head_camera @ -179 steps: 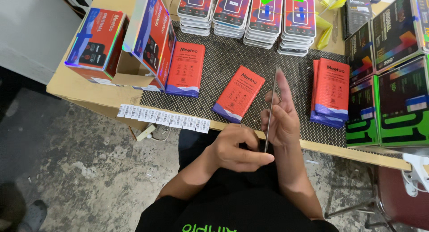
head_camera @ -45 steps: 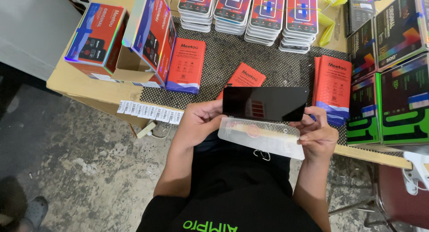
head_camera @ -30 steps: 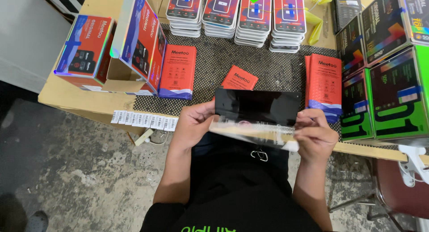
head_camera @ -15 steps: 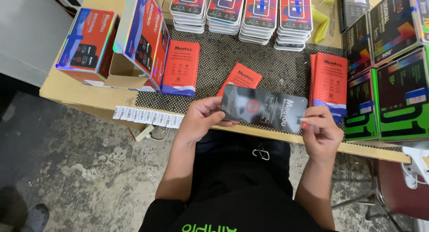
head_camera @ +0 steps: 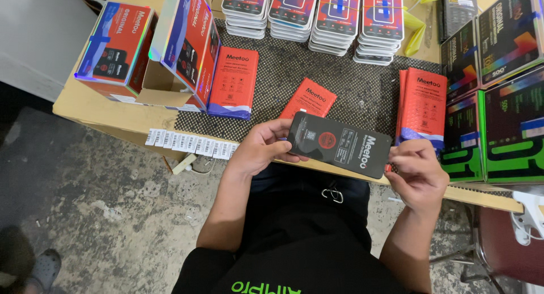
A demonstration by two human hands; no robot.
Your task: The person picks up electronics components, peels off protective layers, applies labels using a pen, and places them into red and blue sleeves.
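A flat black rectangular card pack [head_camera: 340, 144] with a red round mark is held level above the table's near edge. My left hand [head_camera: 262, 149] grips its left end and my right hand [head_camera: 418, 170] pinches its right end. Just beyond it a red flat packet [head_camera: 310, 97] lies tilted on the black mesh mat [head_camera: 294, 67]. A stack of red packets [head_camera: 422, 106] stands to the right of my right hand, and a single red packet [head_camera: 233, 83] lies to the left.
Rows of stacked phone-case packs [head_camera: 317, 13] line the back. Open red-and-blue cartons [head_camera: 150, 50] stand at left, black-and-green boxes [head_camera: 498, 101] at right. A strip of white barcode labels [head_camera: 190, 145] hangs at the front edge. A red chair [head_camera: 504, 248] stands lower right.
The clear sleeve held under the black pack is no longer visible. The black pack has been raised and turned face up between both hands.
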